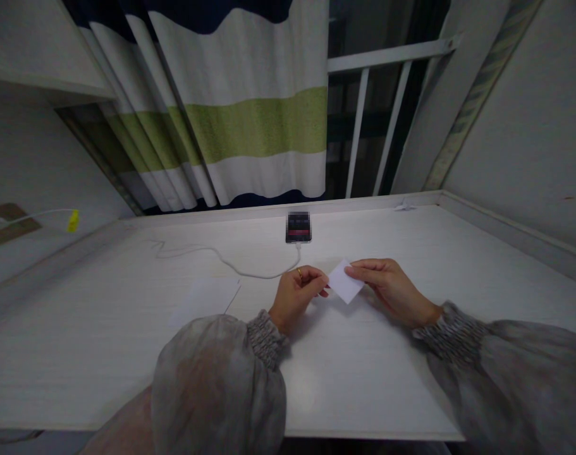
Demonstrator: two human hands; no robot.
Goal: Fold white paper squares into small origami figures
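Observation:
A small white square of paper (346, 285), turned with its corners up and down, is held above the white desk (363, 373). My left hand (300, 291), with a ring on one finger, pinches the paper's left corner. On the other side, my right hand (387, 281) grips its upper right edge between thumb and fingers. Whether the paper is folded, I cannot tell. Left of my left hand, a flat white sheet of paper (207, 297) lies on the desk, partly behind my left sleeve.
A phone (298, 227) stands at the back of the desk, with a white cable (250, 273) running left from it. Behind are a striped curtain (263, 126) and white window bars (387, 60). A small whitish item (405, 206) lies at the back right. A yellow tag (73, 220) hangs at left.

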